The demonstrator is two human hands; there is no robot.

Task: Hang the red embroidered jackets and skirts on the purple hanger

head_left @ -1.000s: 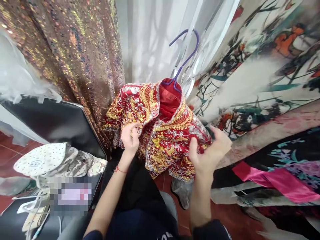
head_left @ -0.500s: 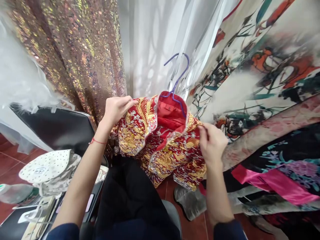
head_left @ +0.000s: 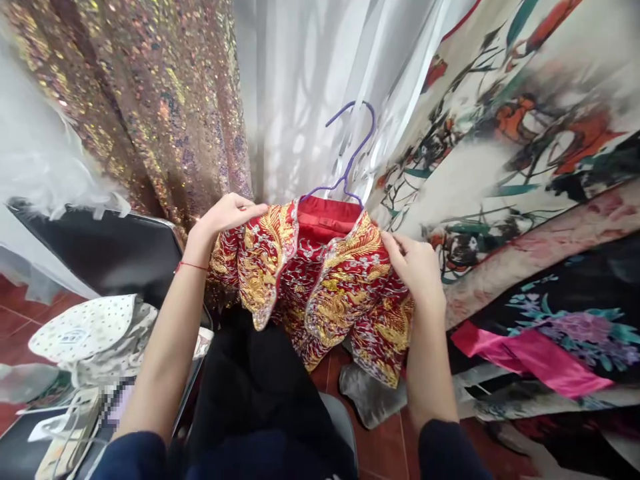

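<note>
A short red jacket with gold and silver embroidery is held up in front of me, its front open and its red lining showing at the collar. Out of its neck rises a purple hanger, whose arms run down inside the shoulders. My left hand grips the shoulder on the left, thumb on top and fingers hidden behind the cloth. At the opposite shoulder, my right hand is closed on the fabric near the sleeve.
Sequined gold cloth and sheer white fabric hang behind. Printed garments with flowers hang at the right, one with a pink sash. A black chair stands left, near a dotted white cloth item.
The jacket now lies straighter over the hanger, its collar lower and more level. More of the hanger's lower part shows above the collar. My hands have shifted slightly left.
</note>
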